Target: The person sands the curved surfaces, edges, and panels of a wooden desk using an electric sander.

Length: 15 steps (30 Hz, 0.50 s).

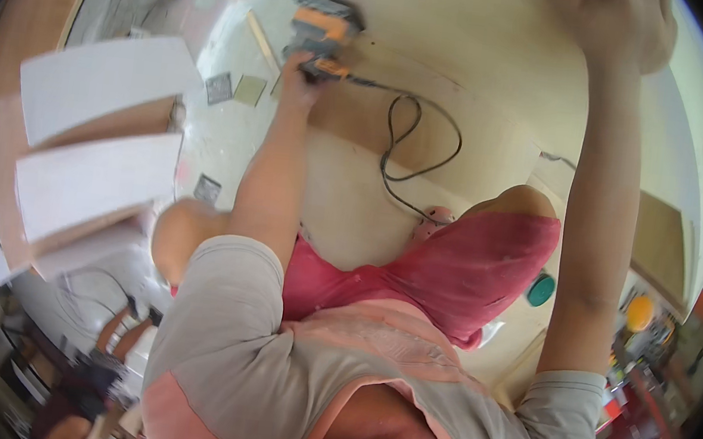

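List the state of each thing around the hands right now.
Left hand, closed on the power tool.
Power tool, held; on or off, cannot tell.
Black cord, loosely looped, not taut.
Right hand, raised; blurred, grip unclear.
Two white panels, lying with a gap between.

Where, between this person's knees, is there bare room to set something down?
The pale surface looks bare between the left forearm, black cord and pink shorts. Crowded: by the sander in the left hand, and leftward, with white panels and squares.
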Each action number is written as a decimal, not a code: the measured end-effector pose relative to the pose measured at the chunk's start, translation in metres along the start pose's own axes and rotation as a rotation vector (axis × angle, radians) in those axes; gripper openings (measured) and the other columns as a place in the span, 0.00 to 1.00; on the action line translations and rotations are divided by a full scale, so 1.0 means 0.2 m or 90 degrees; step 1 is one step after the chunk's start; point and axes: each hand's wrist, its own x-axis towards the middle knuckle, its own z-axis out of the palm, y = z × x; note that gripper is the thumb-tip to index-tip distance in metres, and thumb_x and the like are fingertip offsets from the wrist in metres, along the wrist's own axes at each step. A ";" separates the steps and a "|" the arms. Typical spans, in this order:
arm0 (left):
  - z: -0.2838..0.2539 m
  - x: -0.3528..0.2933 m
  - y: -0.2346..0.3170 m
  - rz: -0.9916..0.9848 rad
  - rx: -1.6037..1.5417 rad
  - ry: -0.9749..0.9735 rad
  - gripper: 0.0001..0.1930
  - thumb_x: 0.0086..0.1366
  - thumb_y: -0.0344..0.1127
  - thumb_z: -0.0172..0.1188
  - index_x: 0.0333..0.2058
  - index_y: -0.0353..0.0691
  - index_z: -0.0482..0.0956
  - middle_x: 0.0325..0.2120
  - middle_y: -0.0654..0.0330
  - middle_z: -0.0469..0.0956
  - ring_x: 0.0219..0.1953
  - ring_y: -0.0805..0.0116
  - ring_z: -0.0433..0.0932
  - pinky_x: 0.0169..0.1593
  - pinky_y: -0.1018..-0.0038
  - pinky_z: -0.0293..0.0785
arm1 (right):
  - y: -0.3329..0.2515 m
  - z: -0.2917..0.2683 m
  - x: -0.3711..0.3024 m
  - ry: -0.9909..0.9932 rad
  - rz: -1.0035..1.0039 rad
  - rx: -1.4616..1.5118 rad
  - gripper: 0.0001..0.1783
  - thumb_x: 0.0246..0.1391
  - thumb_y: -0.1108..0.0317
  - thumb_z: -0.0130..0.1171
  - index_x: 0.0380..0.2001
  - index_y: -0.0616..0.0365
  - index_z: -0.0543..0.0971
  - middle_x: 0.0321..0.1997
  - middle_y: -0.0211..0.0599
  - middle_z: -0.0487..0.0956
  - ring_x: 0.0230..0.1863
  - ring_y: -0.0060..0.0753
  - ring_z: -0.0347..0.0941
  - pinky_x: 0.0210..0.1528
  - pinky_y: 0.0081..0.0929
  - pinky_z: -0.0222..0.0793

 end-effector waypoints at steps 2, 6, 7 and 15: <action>0.10 0.00 -0.07 -0.033 -0.009 0.072 0.25 0.49 0.34 0.58 0.49 0.38 0.69 0.39 0.52 0.74 0.40 0.51 0.75 0.43 0.49 0.74 | 0.01 0.03 0.02 -0.070 0.118 0.213 0.23 0.42 0.52 0.64 0.35 0.60 0.77 0.33 0.40 0.77 0.34 0.39 0.72 0.36 0.29 0.67; 0.19 -0.03 -0.23 0.014 0.074 0.137 0.18 0.50 0.34 0.60 0.41 0.37 0.73 0.35 0.56 0.75 0.38 0.60 0.76 0.44 0.60 0.75 | -0.16 -0.08 0.01 -0.011 -0.176 -0.311 0.20 0.46 0.47 0.64 0.36 0.48 0.81 0.36 0.29 0.81 0.38 0.37 0.77 0.42 0.32 0.69; 0.22 -0.04 -0.28 0.001 0.099 0.148 0.17 0.50 0.33 0.61 0.41 0.38 0.73 0.36 0.56 0.74 0.38 0.61 0.75 0.41 0.64 0.76 | -0.16 -0.09 -0.03 0.025 -0.226 -0.258 0.20 0.46 0.50 0.64 0.37 0.52 0.80 0.38 0.33 0.80 0.41 0.40 0.76 0.45 0.35 0.67; 0.42 -0.12 -0.49 0.032 0.072 0.222 0.31 0.39 0.27 0.68 0.45 0.35 0.66 0.36 0.56 0.73 0.37 0.66 0.75 0.38 0.71 0.74 | -0.80 0.01 -0.80 -0.709 0.197 0.006 0.33 0.41 0.60 0.65 0.51 0.65 0.71 0.53 0.53 0.73 0.56 0.57 0.66 0.57 0.41 0.64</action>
